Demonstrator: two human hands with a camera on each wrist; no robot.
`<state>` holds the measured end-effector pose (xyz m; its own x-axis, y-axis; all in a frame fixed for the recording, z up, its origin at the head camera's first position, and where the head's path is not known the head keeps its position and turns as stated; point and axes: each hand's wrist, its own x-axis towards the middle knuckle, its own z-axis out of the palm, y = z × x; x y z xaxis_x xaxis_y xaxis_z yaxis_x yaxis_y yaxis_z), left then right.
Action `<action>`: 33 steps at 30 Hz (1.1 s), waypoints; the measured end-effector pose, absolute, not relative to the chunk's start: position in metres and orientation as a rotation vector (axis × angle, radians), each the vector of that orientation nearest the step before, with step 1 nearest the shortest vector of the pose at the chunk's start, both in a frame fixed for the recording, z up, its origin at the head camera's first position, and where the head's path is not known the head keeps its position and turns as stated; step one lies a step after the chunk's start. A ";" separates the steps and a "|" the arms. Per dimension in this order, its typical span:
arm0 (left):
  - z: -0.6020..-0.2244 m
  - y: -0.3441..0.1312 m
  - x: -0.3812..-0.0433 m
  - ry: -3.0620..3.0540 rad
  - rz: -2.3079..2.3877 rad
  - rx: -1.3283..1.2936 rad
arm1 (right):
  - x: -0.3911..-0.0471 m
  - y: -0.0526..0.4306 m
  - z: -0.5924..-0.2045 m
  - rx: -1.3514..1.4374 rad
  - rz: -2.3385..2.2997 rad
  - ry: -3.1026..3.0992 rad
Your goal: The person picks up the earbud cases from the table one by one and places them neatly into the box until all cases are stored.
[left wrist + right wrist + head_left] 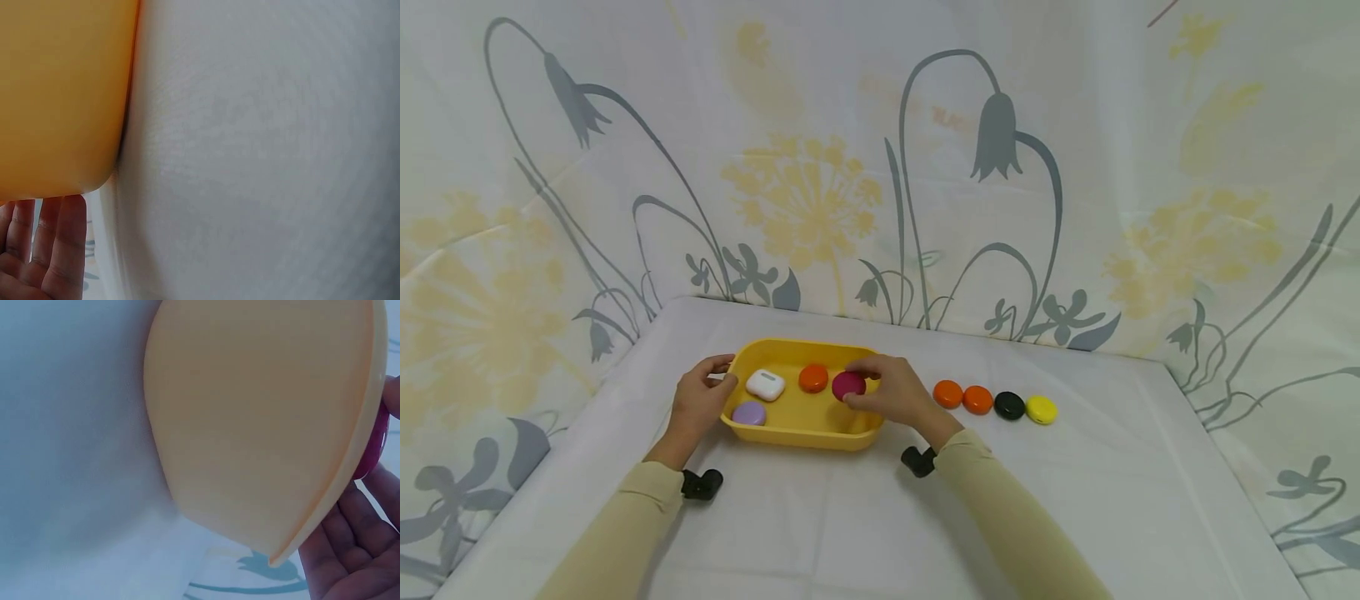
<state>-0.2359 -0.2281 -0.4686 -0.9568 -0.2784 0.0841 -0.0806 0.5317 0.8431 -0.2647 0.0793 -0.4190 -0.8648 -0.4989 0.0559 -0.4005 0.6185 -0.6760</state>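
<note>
Here's the right hand (895, 390), over the right part of the yellow tray (790, 437), thumb and fingers clamped on a magenta disc (848, 386)! The right wrist view catches the disc from the side, peeking up past the tray's rim between the fingers, so it's held up off the tray floor.

Over to the left hand (700, 400), at the tray's left end: fingers fairly straight, tips touching the outside of the wall, thumb out by the rim, and the left wrist view shows those fingertips up against the yellow plastic.

Inside the tray, an orange disc (813, 378) lies just left of the magenta one, toward the far side. A white case (765, 385) sits farther left, and a purple disc (748, 414) is tucked into the near left corner.

Out on the white worktop (1112, 500), right of the tray, look at that line-up: one orange piece (947, 394), a second orange piece (977, 400), a black piece (1009, 406) and a yellow piece (1041, 409), close side by side, the row slanting slightly nearer toward the right. Beige sleeves (1015, 517) reach in from the near side, and a flower-patterned curtain (850, 167) hangs beyond the far edge.
</note>
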 end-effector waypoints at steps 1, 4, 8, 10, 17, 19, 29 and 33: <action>-0.468 -0.228 -0.236 -2.562 -1.393 0.305 | -0.264 0.081 -0.419 -0.755 -1.083 2.698; -0.467 -0.228 -0.235 -2.563 -1.392 0.304 | -0.263 0.085 -0.418 -0.759 -1.094 2.698; -0.466 -0.227 -0.234 -2.562 -1.391 0.303 | -0.261 0.091 -0.417 -0.761 -1.102 2.719; -0.466 -0.227 -0.234 -2.559 -1.394 0.302 | -0.260 0.095 -0.416 -0.765 -1.120 2.727; -0.467 -0.228 -0.235 -2.568 -1.401 0.300 | -0.258 0.111 -0.416 -0.817 -1.182 2.753; -0.467 -0.228 -0.235 -2.570 -1.401 0.301 | -0.258 0.115 -0.415 -0.828 -1.178 2.769; -0.466 -0.228 -0.235 -2.566 -1.392 0.299 | -0.261 0.139 -0.419 -0.849 -1.103 2.850; -0.467 -0.228 -0.234 -2.569 -1.389 0.304 | -0.261 0.147 -0.421 -0.796 -1.075 2.870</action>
<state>-0.2344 -0.2275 -0.4667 -0.9577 -0.2759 0.0817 -0.0829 0.5361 0.8400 -0.2606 0.1473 -0.4209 -0.8733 -0.4473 0.1929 -0.4639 0.6431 -0.6093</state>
